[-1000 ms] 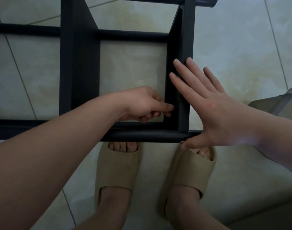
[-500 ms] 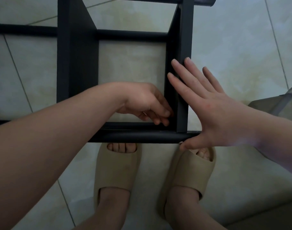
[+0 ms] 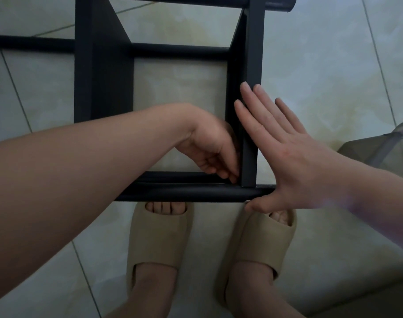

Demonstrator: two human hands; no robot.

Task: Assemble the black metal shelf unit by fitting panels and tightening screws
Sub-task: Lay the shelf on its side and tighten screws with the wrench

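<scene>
Black panel (image 3: 253,53), braced by flat right hand (image 3: 294,161), fingers (image 3: 260,106) straight. Left hand (image 3: 209,152) has rotated into corner (image 3: 249,183), fingers curled, hold hidden; screw-tightening likely.

Shelf unit (image 3: 104,72) matt black metal; floor tiles (image 3: 310,76) glossy, marbled; slippers (image 3: 159,237) matt foam-like.

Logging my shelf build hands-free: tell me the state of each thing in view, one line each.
shelf frame: partly assembled, bays open.
side panel: upright within the frame.
left hand: grip curled at the panel's lower inner corner; contents hidden.
right hand: grip open, flat against the panel's outer face.
slippers: worn on both feet.
</scene>
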